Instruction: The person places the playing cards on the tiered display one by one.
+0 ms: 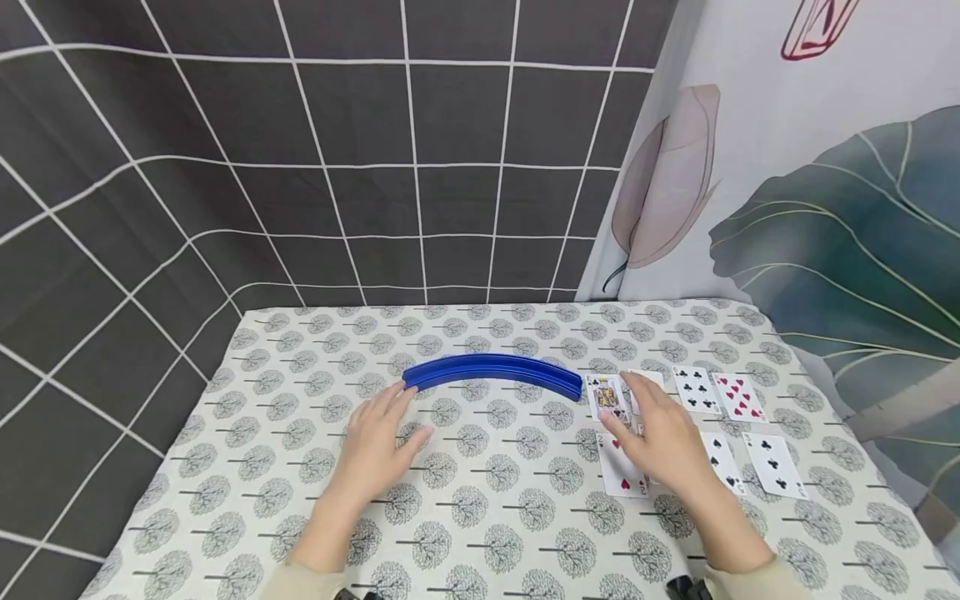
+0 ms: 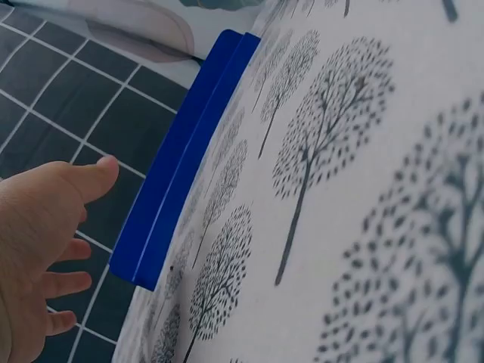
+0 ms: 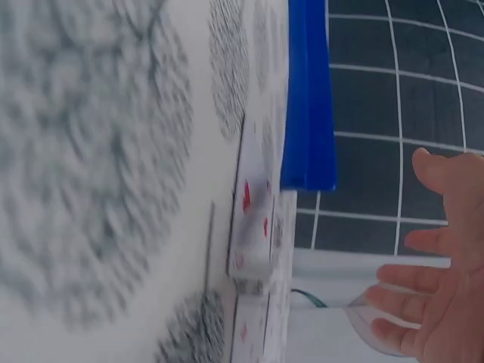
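A curved blue rack [image 1: 491, 367] lies on the patterned cloth, its middle bowed toward the back edge. The left hand [image 1: 375, 446] is just in front of the rack's left end, fingers extended and holding nothing; the left wrist view shows this hand [image 2: 45, 242] apart from the rack [image 2: 178, 166]. Over the face-up cards at the right hovers the right hand [image 1: 663, 433], fingers spread and empty. It partly hides some cards. Beside the rack's right end lies a king card [image 1: 604, 395], with a red two [image 1: 621, 471] in front of it. In the right wrist view the hand [image 3: 435, 272] holds nothing.
Two rows of cards extend rightward, including a red heart card [image 1: 739, 397], a black club card [image 1: 695, 389] and another club card [image 1: 776, 465]. Behind the cloth-covered table [image 1: 495, 508] hang a dark grid-patterned curtain [image 1: 457, 108] and a leaf-printed one [image 1: 795, 108].
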Demonstrator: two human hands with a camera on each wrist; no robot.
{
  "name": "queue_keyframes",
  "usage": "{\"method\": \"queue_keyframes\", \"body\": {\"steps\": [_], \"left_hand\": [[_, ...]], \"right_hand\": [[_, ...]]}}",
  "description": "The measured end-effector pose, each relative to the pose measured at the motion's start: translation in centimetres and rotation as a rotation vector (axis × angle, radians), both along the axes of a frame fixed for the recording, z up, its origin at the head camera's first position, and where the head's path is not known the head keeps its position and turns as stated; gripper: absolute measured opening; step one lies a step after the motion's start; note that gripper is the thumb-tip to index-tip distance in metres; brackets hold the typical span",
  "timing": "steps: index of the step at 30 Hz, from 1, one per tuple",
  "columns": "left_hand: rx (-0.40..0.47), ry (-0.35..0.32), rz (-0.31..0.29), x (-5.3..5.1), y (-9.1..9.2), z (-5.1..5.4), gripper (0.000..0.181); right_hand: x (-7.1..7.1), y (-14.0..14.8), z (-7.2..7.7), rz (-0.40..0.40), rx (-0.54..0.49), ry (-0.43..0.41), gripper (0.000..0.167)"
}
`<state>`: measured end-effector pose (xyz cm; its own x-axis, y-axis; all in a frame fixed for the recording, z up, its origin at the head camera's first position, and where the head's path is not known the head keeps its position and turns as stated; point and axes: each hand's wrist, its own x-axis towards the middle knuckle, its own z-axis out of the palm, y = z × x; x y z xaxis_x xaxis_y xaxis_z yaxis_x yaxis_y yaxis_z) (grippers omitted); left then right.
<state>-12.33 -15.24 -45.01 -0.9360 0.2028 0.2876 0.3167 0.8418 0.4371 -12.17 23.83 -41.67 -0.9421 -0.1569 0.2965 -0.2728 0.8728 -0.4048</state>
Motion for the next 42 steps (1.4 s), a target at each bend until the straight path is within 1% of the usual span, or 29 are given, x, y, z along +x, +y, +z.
{"method": "queue_keyframes", "body": {"steps": [2, 5, 13, 17, 25, 35, 42], "left_hand": [[0.031, -0.002, 0.004, -0.1, -0.1, 0.2, 0.066], [0.052, -0.012, 0.013, -0.3, -0.2, 0.3, 0.066], [0.032, -0.022, 0.028, -1.0, -0.6, -0.1, 0.065], [0.022, -0.044, 0.040, -1.2, -0.8, -0.2, 0.066], [0.031, -0.049, 0.044, -1.3, -1.2, -0.1, 0.066], [0.054, -0.060, 0.041, -1.7, -1.6, -0.4, 0.067], [0.058, -0.070, 0.043, -1.8, -1.6, -0.5, 0.069]], "right_hand": [[-0.2, 0.5, 0.2, -0.005, -0.029, 0.007, 0.071], [-0.5, 1.1, 0.2, -0.016, -0.041, 0.016, 0.067], [-1.1, 2.5, 0.0, -0.030, -0.024, 0.057, 0.063], [-1.3, 3.1, -0.1, -0.050, -0.015, 0.035, 0.062], [-1.7, 4.2, 0.3, -0.067, -0.023, -0.002, 0.060], [-2.7, 7.1, 0.4, -0.105, -0.038, -0.020, 0.061], [-2.9, 9.0, 0.2, -0.138, -0.045, -0.036, 0.062]]}}
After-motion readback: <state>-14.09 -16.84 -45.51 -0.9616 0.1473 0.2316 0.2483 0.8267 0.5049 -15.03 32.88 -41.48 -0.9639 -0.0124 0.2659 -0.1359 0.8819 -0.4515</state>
